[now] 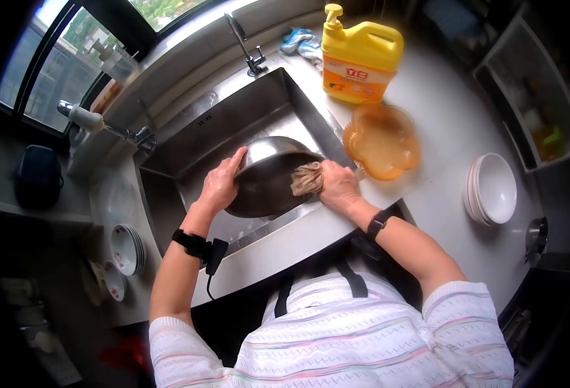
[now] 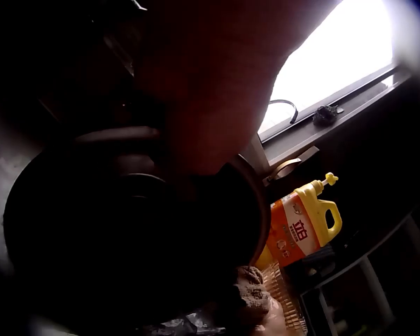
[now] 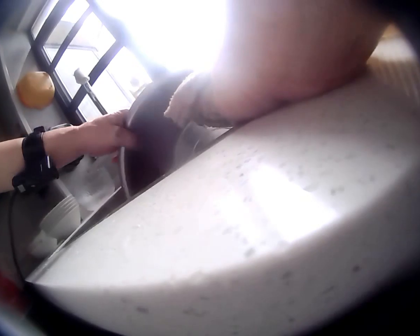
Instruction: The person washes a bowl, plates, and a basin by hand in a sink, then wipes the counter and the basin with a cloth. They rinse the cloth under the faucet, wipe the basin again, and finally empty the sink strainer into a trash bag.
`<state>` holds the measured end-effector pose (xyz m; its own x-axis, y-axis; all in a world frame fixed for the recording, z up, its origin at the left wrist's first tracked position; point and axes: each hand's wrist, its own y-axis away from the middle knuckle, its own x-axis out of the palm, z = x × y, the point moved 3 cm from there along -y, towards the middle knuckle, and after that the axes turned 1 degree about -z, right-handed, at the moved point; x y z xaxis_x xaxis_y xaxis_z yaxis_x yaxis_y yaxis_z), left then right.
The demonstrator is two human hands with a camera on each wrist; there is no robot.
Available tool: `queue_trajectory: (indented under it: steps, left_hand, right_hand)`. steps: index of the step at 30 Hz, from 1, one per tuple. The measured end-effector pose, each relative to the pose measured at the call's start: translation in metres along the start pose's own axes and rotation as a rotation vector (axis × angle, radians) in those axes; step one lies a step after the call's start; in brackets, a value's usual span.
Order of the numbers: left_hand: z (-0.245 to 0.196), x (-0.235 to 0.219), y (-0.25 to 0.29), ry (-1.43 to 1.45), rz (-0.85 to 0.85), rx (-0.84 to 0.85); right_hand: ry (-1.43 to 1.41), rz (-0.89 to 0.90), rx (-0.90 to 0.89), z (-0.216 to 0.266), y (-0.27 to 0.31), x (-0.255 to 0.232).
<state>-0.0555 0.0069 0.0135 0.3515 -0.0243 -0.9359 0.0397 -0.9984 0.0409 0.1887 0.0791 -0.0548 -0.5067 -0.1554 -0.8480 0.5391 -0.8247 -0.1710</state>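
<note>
A round metal bowl (image 1: 267, 186) is tilted up on its side in the steel sink (image 1: 284, 97), its dark face toward me and its outer side shiny. My left hand (image 1: 221, 180) grips its rim on the left, the thumb side at the edge. In my right hand (image 1: 340, 187) is a crumpled brown rag (image 1: 306, 179), bunched against the bowl's right part. The right wrist view shows the rag (image 3: 187, 100) at the bowl's face (image 3: 152, 129). The left wrist view is very dark, and the left fingers are largely hidden there.
A yellow detergent jug (image 1: 361, 61) and an orange scalloped bowl (image 1: 388, 145) stand right of the sink. Stacked white bowls (image 1: 495, 189) sit farther right. Stacked plates (image 1: 125, 251) are at the left. A faucet (image 1: 238, 39) rises behind the sink, and another tap (image 1: 88, 118) juts in from the left.
</note>
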Motion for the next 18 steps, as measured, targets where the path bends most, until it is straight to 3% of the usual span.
queue_trajectory:
  steps: [3, 8, 10, 15, 17, 18]
  left_hand:
    - [0.001, -0.012, 0.032, -0.053, 0.017, 0.004]
    - [0.02, -0.047, 0.09, -0.38, -0.468, 0.151]
    - [0.035, -0.063, 0.109, -0.431, -0.543, 0.055]
    - [0.056, -0.088, 0.125, -0.309, -0.772, -0.01]
    - [0.071, -0.084, 0.121, -0.021, -0.847, -0.166]
    - [0.087, -0.072, 0.118, -0.016, -0.851, -0.171]
  right_hand:
    - [0.0, 0.02, -0.007, 0.001, 0.0, -0.001]
    - [-0.03, 0.008, -0.024, 0.004, 0.002, -0.004]
    - [-0.039, 0.017, -0.017, 0.003, 0.002, -0.004]
    - [-0.025, 0.038, -0.008, 0.003, 0.001, -0.002]
    - [-0.032, 0.041, -0.002, 0.005, 0.0, -0.002]
    - [-0.026, 0.045, -0.007, 0.007, -0.001, -0.004]
